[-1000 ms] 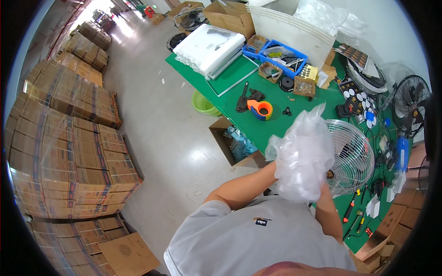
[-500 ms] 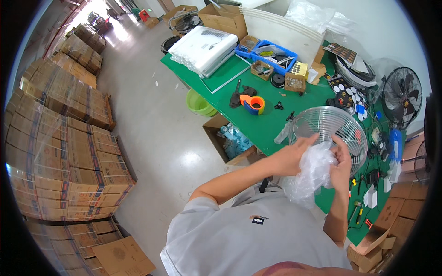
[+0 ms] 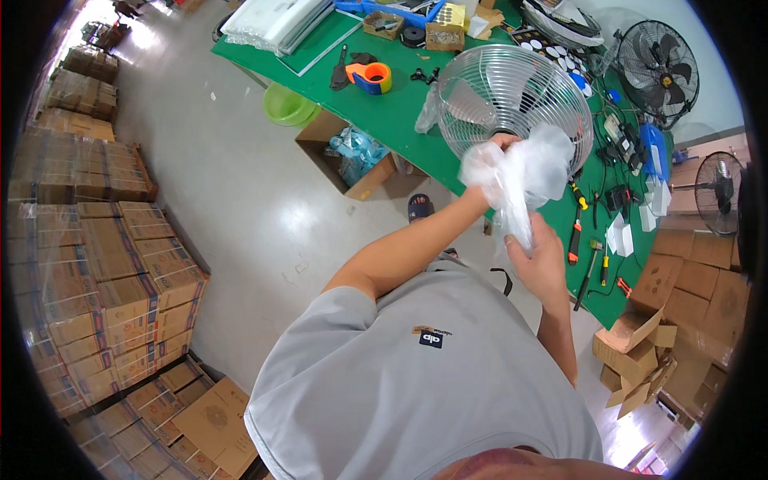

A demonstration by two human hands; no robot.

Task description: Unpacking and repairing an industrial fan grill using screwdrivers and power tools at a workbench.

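Observation:
A crumpled clear plastic bag (image 3: pixel 552 160) bunches up between my hands, in front of a round fan head (image 3: pixel 472 88) with a silver wire guard and pale blades. My right hand (image 3: pixel 542 260) is closed around the bag's twisted lower end. Higher up, my left hand (image 3: pixel 478 196) reaches toward the fan's middle. Plastic drapes over most of it; a few curled fingers (image 3: pixel 504 141) show at the bag's upper edge, gripping the plastic. The fan head rests on the green table (image 3: pixel 416 148).
An orange tape dispenser (image 3: pixel 370 78) and wrapped white panels (image 3: pixel 272 28) lie toward the left. Screwdrivers (image 3: pixel 575 240) and cables lie at the right, near a black fan (image 3: pixel 660 68). An open carton (image 3: pixel 368 180) and a green bucket (image 3: pixel 290 106) stand beside the table; stacked boxes (image 3: pixel 120 280) line the left.
The view has shifted, so the table sits higher in the picture. My right hand has moved down and away from the fan, stretching the bag into a twisted tail. My left hand is nearer the fan's middle.

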